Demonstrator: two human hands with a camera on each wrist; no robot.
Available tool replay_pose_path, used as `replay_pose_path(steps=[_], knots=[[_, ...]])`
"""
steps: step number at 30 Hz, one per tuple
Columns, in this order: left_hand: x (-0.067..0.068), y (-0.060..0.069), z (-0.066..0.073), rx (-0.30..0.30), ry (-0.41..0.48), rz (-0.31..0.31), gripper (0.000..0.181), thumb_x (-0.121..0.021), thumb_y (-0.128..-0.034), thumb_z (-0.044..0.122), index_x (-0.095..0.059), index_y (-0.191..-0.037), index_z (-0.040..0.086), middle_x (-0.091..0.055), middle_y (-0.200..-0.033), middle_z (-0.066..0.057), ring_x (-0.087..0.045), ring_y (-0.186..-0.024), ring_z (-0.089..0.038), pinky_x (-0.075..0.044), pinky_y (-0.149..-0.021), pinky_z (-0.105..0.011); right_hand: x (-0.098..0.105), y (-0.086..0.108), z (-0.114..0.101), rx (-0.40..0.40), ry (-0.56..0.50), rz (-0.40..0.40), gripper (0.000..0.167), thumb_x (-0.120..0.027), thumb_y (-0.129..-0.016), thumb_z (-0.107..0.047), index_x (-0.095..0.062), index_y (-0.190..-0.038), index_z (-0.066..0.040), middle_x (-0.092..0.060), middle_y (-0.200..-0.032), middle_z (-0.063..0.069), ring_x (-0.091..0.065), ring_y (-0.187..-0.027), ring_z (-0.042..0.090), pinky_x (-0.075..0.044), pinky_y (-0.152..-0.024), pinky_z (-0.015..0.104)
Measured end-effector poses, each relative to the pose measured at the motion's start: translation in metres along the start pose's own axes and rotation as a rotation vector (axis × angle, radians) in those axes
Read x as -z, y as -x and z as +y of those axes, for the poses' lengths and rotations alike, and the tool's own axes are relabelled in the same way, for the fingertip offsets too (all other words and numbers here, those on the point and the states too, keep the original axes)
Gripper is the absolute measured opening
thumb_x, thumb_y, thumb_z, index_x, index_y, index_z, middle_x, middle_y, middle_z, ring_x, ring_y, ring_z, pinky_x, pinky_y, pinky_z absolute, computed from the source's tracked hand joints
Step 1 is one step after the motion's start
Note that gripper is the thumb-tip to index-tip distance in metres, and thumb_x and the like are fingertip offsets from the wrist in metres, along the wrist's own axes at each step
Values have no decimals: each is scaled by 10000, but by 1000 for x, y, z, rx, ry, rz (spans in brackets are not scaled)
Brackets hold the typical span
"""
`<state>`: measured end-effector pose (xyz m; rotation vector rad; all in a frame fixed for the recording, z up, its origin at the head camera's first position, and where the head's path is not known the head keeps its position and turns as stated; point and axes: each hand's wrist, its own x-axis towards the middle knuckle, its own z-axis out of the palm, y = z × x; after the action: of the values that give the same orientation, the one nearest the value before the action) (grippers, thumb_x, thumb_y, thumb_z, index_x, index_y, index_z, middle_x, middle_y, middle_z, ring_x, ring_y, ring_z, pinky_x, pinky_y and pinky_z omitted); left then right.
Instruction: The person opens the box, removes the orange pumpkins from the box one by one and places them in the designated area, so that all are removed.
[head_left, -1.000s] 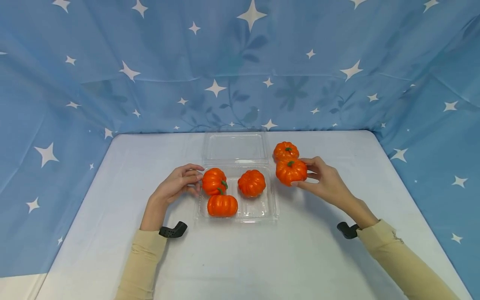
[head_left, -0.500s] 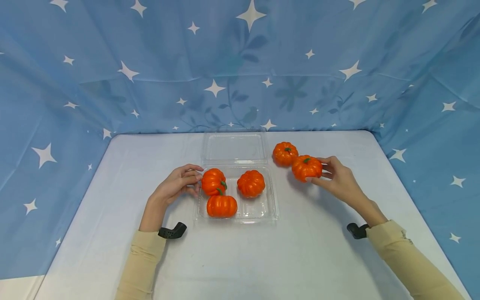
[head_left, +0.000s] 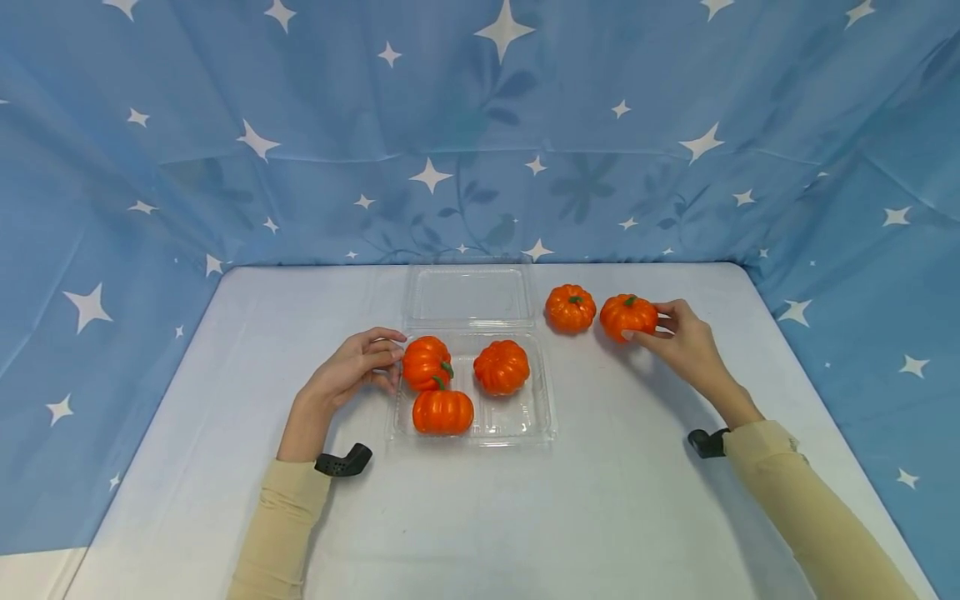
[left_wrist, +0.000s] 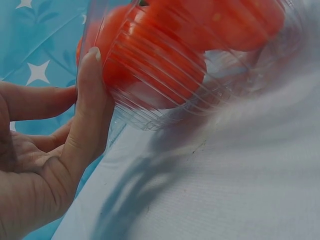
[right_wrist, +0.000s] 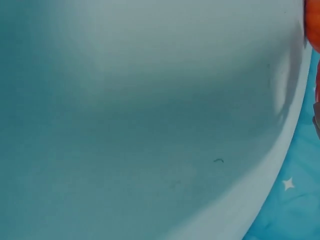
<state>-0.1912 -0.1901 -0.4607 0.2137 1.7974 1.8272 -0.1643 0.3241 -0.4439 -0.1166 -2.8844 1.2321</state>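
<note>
In the head view my right hand [head_left: 692, 343] holds an orange toy pumpkin [head_left: 628, 317] with a green stem, thumb on the near side and fingers behind. Whether its underside touches the table cannot be told. Just left of it stands a second pumpkin [head_left: 571, 308]. My left hand [head_left: 351, 367] pinches the left rim of a clear plastic clamshell box [head_left: 519, 419]; the left wrist view shows the thumb [left_wrist: 89, 75] against the box's ribbed wall. Inside are a pumpkin on its side [head_left: 427, 363], one in front [head_left: 443, 412] and one at the right [head_left: 502, 367].
The box's transparent lid [head_left: 471, 296] lies folded back towards the table's far edge. A white cloth covers the table [head_left: 480, 517]. Behind it hangs a blue curtain [head_left: 322, 192] with white stars. Mostly tablecloth fills the right wrist view.
My right hand has carried its pumpkin rightwards, then slightly farther back, and a gap now separates it from the second pumpkin. The left hand and the box stay put.
</note>
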Motion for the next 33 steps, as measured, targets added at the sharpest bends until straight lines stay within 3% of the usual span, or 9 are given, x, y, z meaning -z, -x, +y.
replay_pose_path(steps=[16,20,26,33], knots=[[-3,-2,-1,1,13,-5,431,-550,-1053,75,-398,-1421,-91,-618,-863,-77,-641,-641,-167,-620,-593,-300,-10,-31,12,-155,-19,-16,804,-777,-928,-317,-324,-1451,91,-400,-1512,349,-472,-1380,508,-482,-1071,581],[-2,-3,-2,-4,2,-8,436,-557,-1052,89,-403,-1420,-88,-614,-877,-90,-641,-645,-168,-618,-595,-298,-11,-35,10,-158,-18,-41,852,-804,-907,-269,-283,-1469,104,-384,-1518,363,-467,-1380,510,-463,-1094,577],[-1,-2,-2,-5,10,-5,433,-549,-1055,80,-396,-1419,-96,-619,-869,-69,-642,-639,-164,-621,-595,-298,-9,-38,3,-135,4,-131,997,-789,-923,-227,-108,-1607,23,-308,-1580,366,-401,-1417,535,-410,-1134,603],[-1,0,-1,-9,-2,-4,417,-547,-1057,84,-404,-1411,-84,-616,-869,-57,-641,-640,-161,-622,-602,-304,-9,-41,2,-107,66,-198,949,-762,-941,-266,-162,-1605,53,-266,-1620,331,-390,-1425,523,-396,-1151,602]])
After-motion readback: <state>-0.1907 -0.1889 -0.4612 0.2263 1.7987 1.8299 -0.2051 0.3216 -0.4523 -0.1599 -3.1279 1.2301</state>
